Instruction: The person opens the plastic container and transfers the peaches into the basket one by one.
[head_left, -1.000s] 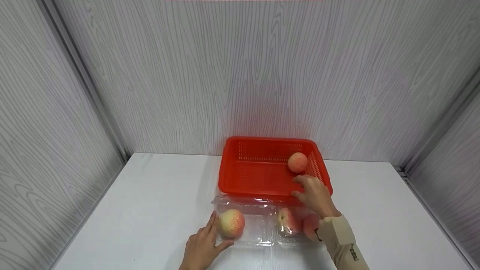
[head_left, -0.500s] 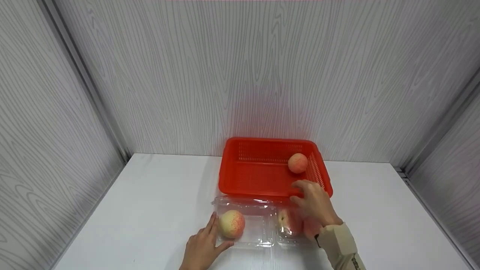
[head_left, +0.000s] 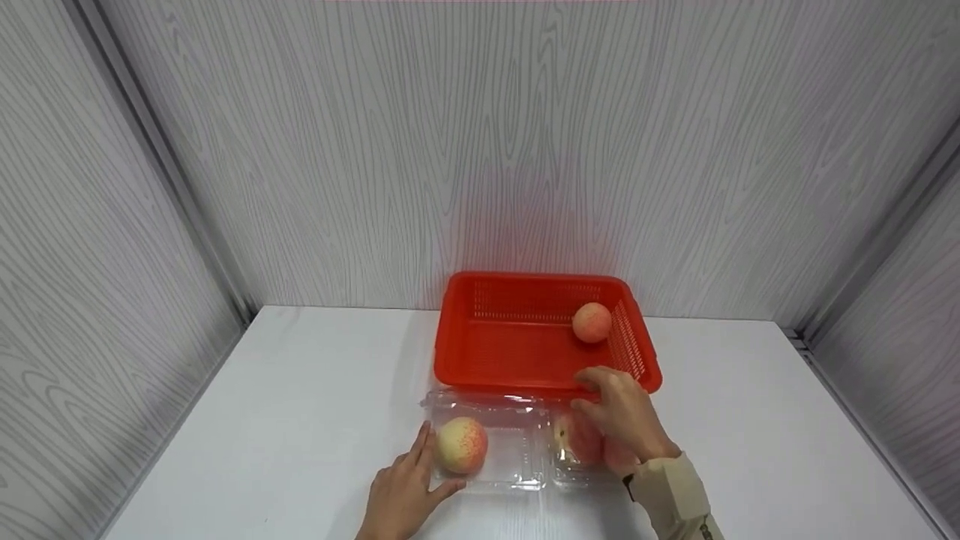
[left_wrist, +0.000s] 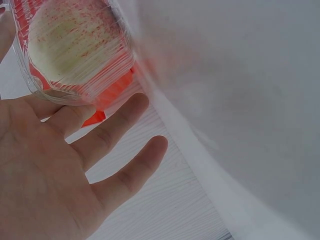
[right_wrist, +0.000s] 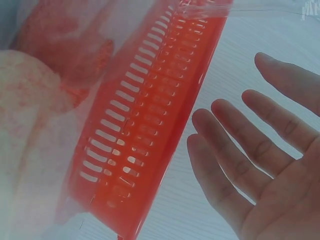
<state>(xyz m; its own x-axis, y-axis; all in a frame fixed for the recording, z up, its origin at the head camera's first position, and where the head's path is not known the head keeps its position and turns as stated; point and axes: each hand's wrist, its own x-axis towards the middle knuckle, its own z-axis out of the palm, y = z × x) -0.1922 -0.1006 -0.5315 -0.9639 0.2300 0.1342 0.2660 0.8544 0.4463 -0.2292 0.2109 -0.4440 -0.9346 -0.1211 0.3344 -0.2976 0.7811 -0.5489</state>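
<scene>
A clear plastic clamshell box [head_left: 512, 459] lies opened out in front of a red basket. One yellow-and-pink peach [head_left: 461, 445] sits in its left half. Along that half's left edge rests my left hand [head_left: 401, 487], fingers extended and thumb at the near corner. In the left wrist view the peach shows through the ribbed plastic. My right hand [head_left: 619, 409] hovers over the right half, holding nothing, fingers apart and slightly bent. Beneath it are two peaches, one [head_left: 579, 436] partly covered by the hand, the other by the wrist.
The red basket [head_left: 442, 337] stands behind the box, with one peach [head_left: 592, 322] in its right back corner. White wood-grain panels [head_left: 360, 165] rise behind and at both sides of the white table [head_left: 315, 390].
My right hand has drawn back slightly toward me and to the left, away from the basket's inside. The left hand and the peaches stay in place.
</scene>
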